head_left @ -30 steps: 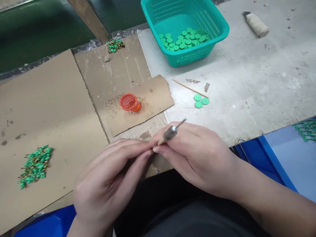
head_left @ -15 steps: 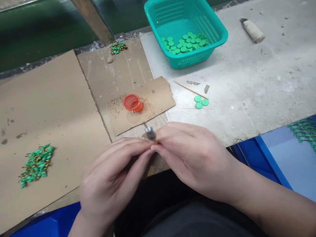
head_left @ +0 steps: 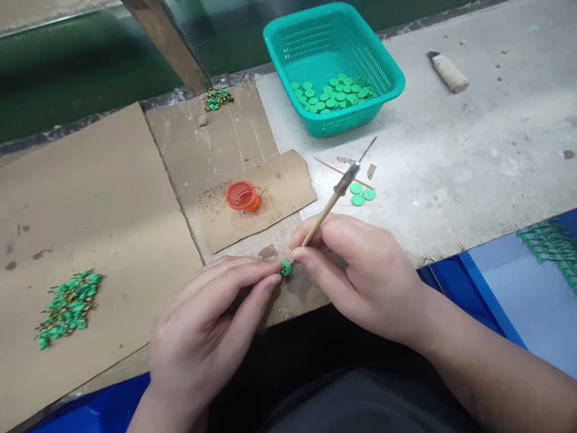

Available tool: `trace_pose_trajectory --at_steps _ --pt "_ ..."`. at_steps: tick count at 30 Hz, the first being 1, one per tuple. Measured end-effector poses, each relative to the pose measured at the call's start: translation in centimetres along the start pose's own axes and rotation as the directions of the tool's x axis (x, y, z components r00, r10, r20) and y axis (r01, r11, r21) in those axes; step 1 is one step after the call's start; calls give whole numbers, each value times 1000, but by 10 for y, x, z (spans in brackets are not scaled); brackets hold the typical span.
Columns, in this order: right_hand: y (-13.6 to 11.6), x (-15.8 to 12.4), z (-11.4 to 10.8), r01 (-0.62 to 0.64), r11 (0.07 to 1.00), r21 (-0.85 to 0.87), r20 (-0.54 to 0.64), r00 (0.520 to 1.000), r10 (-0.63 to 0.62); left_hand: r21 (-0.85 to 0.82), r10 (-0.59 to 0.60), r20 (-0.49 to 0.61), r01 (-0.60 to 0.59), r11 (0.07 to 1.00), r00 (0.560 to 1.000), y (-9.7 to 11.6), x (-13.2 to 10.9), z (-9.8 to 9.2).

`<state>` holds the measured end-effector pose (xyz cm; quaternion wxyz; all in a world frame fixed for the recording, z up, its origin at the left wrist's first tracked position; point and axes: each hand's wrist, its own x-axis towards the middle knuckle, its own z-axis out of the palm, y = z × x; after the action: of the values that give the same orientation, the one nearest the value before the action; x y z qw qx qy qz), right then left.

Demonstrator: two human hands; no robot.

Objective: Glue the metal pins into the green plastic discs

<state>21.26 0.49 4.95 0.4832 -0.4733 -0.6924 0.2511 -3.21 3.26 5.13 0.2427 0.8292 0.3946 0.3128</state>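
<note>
Between the thumb and fingers of my left hand (head_left: 207,307) is a small round green button (head_left: 286,269), partly hidden by the fingertips. My right hand (head_left: 365,276) is closed around a thin wooden stick (head_left: 322,221). A dark wrapped or metal collar (head_left: 347,179) sits at the stick's upper end, with a thin needle (head_left: 368,149) pointing away from me. The stick's lower end reaches the button's edge; I cannot tell whether it touches. Beyond my hands, a small red cup (head_left: 243,195) with liquid stands on a cardboard scrap (head_left: 288,174).
A teal basket (head_left: 336,126) holds many green buttons. Three loose green buttons (head_left: 357,189) lie by a pointed wooden stick (head_left: 327,163). Piles of small green and brown pieces (head_left: 72,307) rest on cardboard at left and back. A wrapped, dark-tipped tool (head_left: 449,73) lies far right.
My right hand has drawn slightly right from my left and turned the stick so its needle end points up and right. The green button now shows at my left fingertips.
</note>
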Motion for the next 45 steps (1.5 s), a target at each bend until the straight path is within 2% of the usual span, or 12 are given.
trace_pose_trajectory --at_steps 5,23,26,33,36,39,42,45 --pt "3 0 3 61 998 14 41 997 -62 -10 45 20 -44 999 999 -4 2 -2" --pt "4 0 8 88 996 19 52 995 -89 -23 62 28 -61 998 998 -2 6 -2" --pt "3 5 8 95 995 15 94 991 -96 -5 75 26 -75 997 997 0 6 -1" --pt "-6 15 4 7 1000 9 198 980 -9 31 66 7 -66 997 998 0 3 -1" --pt "-5 15 2 -36 999 20 185 982 32 9 81 14 -81 997 997 -1 2 -1" --pt "-2 10 1 -72 997 36 121 990 67 -7 62 33 -62 998 998 -2 2 -1" --pt "2 6 3 -29 999 22 54 998 28 -18 52 30 -52 998 998 -2 1 -1" --pt "3 4 5 2 1000 7 41 999 -2 -10 46 30 -46 999 998 -2 2 -1"
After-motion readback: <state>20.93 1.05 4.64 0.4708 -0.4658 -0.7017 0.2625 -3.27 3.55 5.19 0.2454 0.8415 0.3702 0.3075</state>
